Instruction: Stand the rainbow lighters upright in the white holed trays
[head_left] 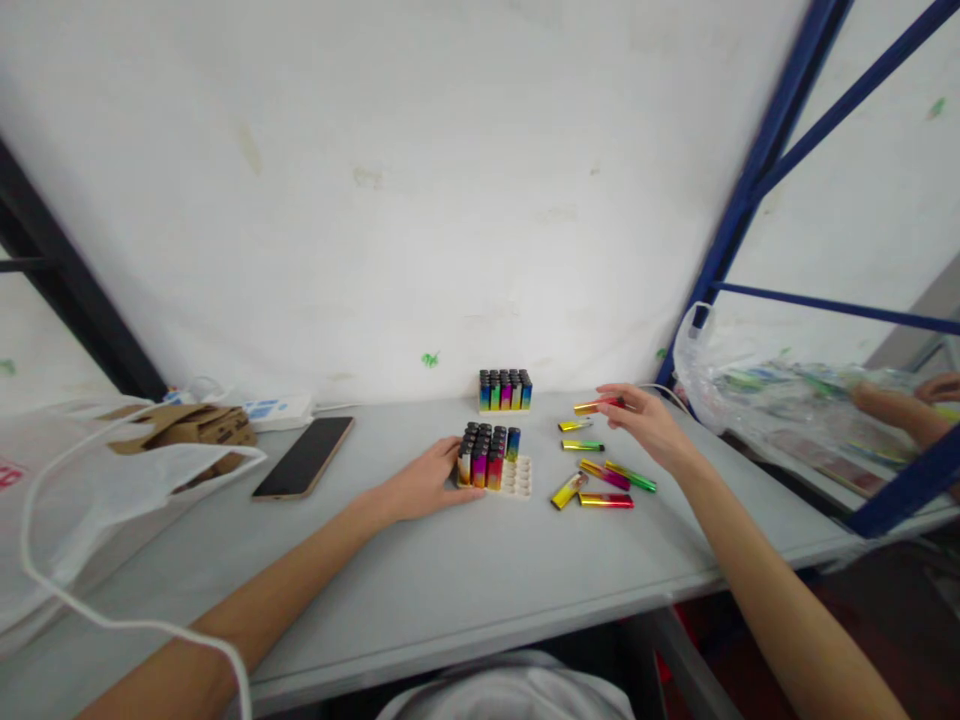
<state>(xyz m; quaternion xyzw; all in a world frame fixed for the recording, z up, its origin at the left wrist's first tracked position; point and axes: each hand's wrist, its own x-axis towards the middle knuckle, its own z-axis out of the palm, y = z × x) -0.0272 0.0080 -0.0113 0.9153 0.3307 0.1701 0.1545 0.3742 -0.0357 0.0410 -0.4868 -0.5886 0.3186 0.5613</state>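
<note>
My left hand (429,482) grips the left side of a white lighter tray (519,488), thumb along the front and fingers at the back. Upright lighters (480,462) with black tops fill its left part; a blue lighter (513,444) stands at the back of the right part, where round sockets show. My right hand (646,425) holds a red and gold lighter (589,407) by its red end, between thumb and fingers. Near it lie several loose lighters: gold (568,491), red and gold (606,501), purple and gold (604,474), and green (631,477).
A second tray of upright lighters (505,391) stands by the wall. On the left are a phone (304,458), cardboard (199,428), a white plastic bag (112,500) and a cable. A blue rack post (739,210) rises at right; beyond it are clear bags and another person's hand (900,412).
</note>
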